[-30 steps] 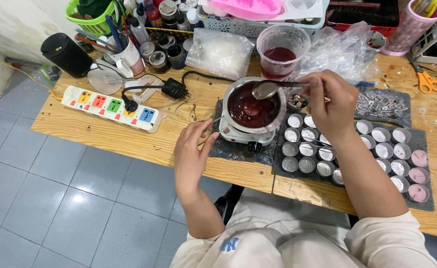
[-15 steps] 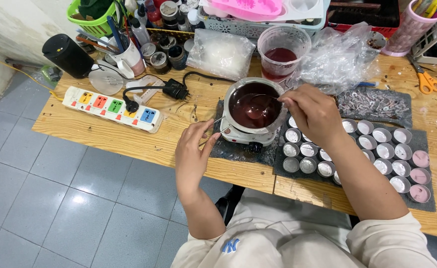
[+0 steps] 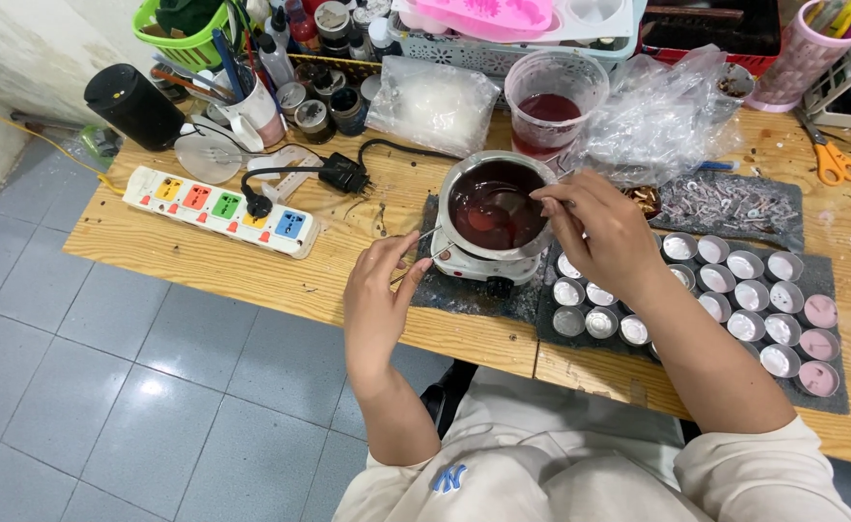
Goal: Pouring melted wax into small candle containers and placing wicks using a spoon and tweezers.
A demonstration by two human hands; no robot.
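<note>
- On the wooden worktable (image 3: pixel 251 275), we are looking down at our two bare hands working around a small metal melting pot (image 3: pixel 495 205) full of dark red liquid wax, which is sitting on a little white electric warmer (image 3: pixel 472 267) near the table's front edge.
- Our right hand (image 3: pixel 604 232) is hovering over the pot's right rim, fingers curled closed around the handle of a metal spoon (image 3: pixel 520 202) whose bowl is dipping into the wax.
- Our left hand (image 3: pixel 379 300) is resting just left of the warmer, fingers pinching a thin metal stick (image 3: pixel 416 246) that is angling up toward the pot's side; we cannot tell whether it is touching the pot.
- Just right of the warmer, rows of small round tealight cups (image 3: pixel 739 290) are lying on a dark mat (image 3: pixel 831 401), most holding pale wax, a few at the far right holding pink.
- Behind the pot, a clear plastic cup (image 3: pixel 555 97) is holding more red liquid.
- Well to the left, a white power strip (image 3: pixel 220 210) with coloured sockets is lying on the table.
</note>
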